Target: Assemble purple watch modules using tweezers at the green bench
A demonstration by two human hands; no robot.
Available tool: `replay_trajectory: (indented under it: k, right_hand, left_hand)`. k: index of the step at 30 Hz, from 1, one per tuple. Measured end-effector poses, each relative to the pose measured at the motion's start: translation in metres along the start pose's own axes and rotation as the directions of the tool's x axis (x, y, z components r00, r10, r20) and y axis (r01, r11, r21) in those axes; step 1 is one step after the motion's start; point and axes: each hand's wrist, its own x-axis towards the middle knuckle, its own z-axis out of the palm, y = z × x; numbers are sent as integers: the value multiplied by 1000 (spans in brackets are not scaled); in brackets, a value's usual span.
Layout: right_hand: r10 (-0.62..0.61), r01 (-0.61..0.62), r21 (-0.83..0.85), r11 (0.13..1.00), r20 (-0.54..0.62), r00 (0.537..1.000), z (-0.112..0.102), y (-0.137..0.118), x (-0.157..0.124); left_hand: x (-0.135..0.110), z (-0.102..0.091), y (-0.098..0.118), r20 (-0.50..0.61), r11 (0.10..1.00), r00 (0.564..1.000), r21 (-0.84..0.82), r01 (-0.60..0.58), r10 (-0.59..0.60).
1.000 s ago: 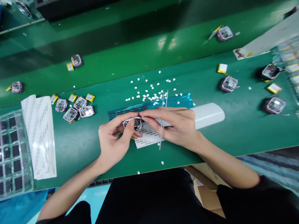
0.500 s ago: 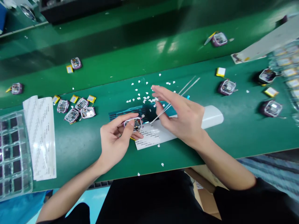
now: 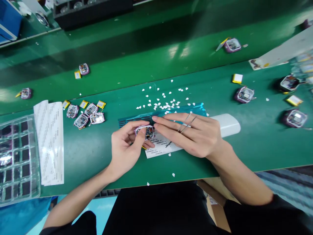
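Note:
My left hand [image 3: 126, 148] pinches a small purple-rimmed watch case [image 3: 146, 132] with its circuit board showing, held just above the green table. My right hand [image 3: 193, 135] lies flat beside it, fingers stretched toward the case, with thin metal tweezers [image 3: 182, 127] threaded between the fingers. Under both hands lies a white label sheet [image 3: 160, 147] with printed lines. A blue film strip [image 3: 181, 109] runs behind the hands.
Several open watch cases [image 3: 85, 115] and yellow batteries sit at the left, more cases [image 3: 244, 94] at the right. A clear tray [image 3: 17, 160] and white sticker sheets [image 3: 50, 140] lie far left. White paper bits [image 3: 162, 98] litter the middle. A white rounded block [image 3: 227, 124] lies right of my hand.
My right hand lifted away with the tweezers swung up and right, then came back down flat beside the case. My left hand kept hold of the case throughout.

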Motion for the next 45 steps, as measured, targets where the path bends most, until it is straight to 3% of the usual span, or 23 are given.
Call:
replay_trajectory:
  k: [3, 7, 13, 17, 22, 25, 28, 31, 37, 41, 43, 45]
  right_hand:
    - [17, -20, 45, 999, 59, 998, -7, -1, 1]
    - [38, -38, 5, 999, 36, 999, -6, -3, -2]
    - [113, -110, -52, 993, 68, 991, 10, -14, -5]
    - [60, -58, -139, 989, 16, 998, 13, -24, -1]
    - [261, -262, 15, 965, 51, 964, 16, -31, 2]
    - [370, -364, 279, 889, 34, 929, 19, -29, 5]
    - [493, -457, 551, 698, 93, 865, 22, -25, 9]
    - [552, -501, 635, 587, 139, 822, 25, -22, 9]
    - [520, -458, 534, 711, 40, 853, 20, -10, 8]
    - [514, -403, 491, 772, -112, 850, 5, -3, 5]
    - [504, -380, 425, 822, -230, 833, -4, -3, 1]
    - [532, -391, 437, 810, -268, 803, -12, -7, -6]
  left_hand:
    - [-1, 1, -1, 11, 999, 1000, 33, 12, -12]
    - [-2, 3, -4, 26, 998, 999, 57, 18, -20]
    - [-7, 5, -11, 38, 983, 996, 164, -83, 78]
    - [-9, 5, -13, -8, 956, 986, 248, -158, 165]
    - [-7, 4, -9, -33, 870, 944, 400, -287, 327]
    - [-8, 2, -8, 11, 854, 938, 409, -321, 347]
    - [-9, 1, -12, 45, 891, 950, 336, -306, 309]
    - [-8, 3, -16, 81, 952, 970, 192, -240, 228]
    - [-12, 8, -6, 118, 997, 992, 56, -59, 52]
    - [-17, 11, -11, 182, 969, 982, 230, -87, 45]
    - [-15, 12, -19, 177, 937, 983, 331, -109, 52]
    - [-12, 13, -27, 150, 910, 987, 399, -108, 51]
